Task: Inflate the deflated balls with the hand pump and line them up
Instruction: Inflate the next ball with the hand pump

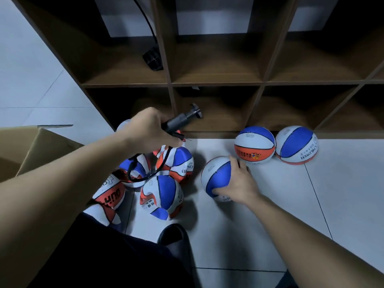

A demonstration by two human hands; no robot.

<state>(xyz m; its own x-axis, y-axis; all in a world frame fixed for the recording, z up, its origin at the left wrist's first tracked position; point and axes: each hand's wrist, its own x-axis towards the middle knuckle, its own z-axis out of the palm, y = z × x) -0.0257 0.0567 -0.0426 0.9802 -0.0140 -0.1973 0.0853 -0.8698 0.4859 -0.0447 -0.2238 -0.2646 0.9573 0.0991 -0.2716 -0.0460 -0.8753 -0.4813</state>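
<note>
Blue, white, orange panelled balls (255, 144)

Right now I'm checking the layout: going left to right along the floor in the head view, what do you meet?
Cardboard box → pile of deflated balls → ball under the right hand → orange-banded ball → rightmost ball by the shelf.

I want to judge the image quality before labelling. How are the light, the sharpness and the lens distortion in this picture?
In the head view the light is dim and bluish; the shelf compartments fall into deep shadow. Wide-angle distortion bends the shelf edges and stretches the forearms near the frame border. The left hand with the pump looks slightly soft, while the ball under the right hand is fairly sharp.
</note>
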